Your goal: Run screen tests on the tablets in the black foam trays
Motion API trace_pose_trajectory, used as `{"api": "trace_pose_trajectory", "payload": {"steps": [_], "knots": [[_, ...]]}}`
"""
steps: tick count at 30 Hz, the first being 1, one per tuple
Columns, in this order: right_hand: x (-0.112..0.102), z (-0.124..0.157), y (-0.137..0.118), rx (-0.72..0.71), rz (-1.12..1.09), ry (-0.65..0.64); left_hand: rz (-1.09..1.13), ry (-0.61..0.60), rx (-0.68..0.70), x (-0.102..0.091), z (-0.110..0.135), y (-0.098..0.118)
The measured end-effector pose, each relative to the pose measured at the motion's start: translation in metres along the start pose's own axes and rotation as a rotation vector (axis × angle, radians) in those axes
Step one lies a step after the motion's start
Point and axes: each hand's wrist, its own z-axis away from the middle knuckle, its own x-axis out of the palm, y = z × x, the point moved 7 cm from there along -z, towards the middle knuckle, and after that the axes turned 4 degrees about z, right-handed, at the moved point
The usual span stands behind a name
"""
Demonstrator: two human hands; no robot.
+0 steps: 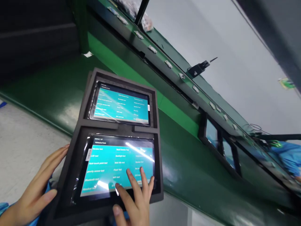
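A dark foam tray (77,131) holds two tablets with lit teal test-menu screens. The near tablet (113,163) lies in the lower pocket, the far tablet (121,103) in the upper one. My right hand (135,201) rests on the near tablet's lower right, fingers spread and touching the screen. My left hand (35,191) lies open against the tray's left edge, fingers stretched out along it.
The tray sits on a green conveyor belt (183,163) beside a white bench top (21,147). Another foam tray with tablets (221,144) lies farther down the belt. A black sensor (199,67) sticks out over the rail. A person in blue (287,157) works at far right.
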Motion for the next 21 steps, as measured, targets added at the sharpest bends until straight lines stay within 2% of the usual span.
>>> {"api": "trace_pose_trajectory", "payload": {"steps": [4, 10, 13, 17, 19, 21], "knots": [[-0.008, 0.008, 0.004, 0.087, -0.014, 0.022, -0.030, -0.017, 0.081, -0.004, -0.011, 0.012], [-0.018, 0.016, 0.015, 0.159, -0.040, 0.053, -0.087, -0.032, 0.194, -0.019, -0.035, 0.007], [-0.022, 0.019, 0.019, 0.151, -0.036, 0.071, -0.119, -0.038, 0.206, -0.019, -0.037, 0.005], [-0.013, 0.020, 0.015, 0.095, -0.022, -0.013, -0.187, -0.045, 0.243, -0.016, -0.029, 0.011], [-0.008, 0.018, 0.010, 0.051, -0.027, -0.031, -0.299, -0.080, 0.368, -0.011, -0.020, 0.027], [-0.008, 0.017, 0.009, 0.041, -0.049, 0.002, -0.435, -0.173, 0.567, 0.002, -0.008, 0.047]]}}
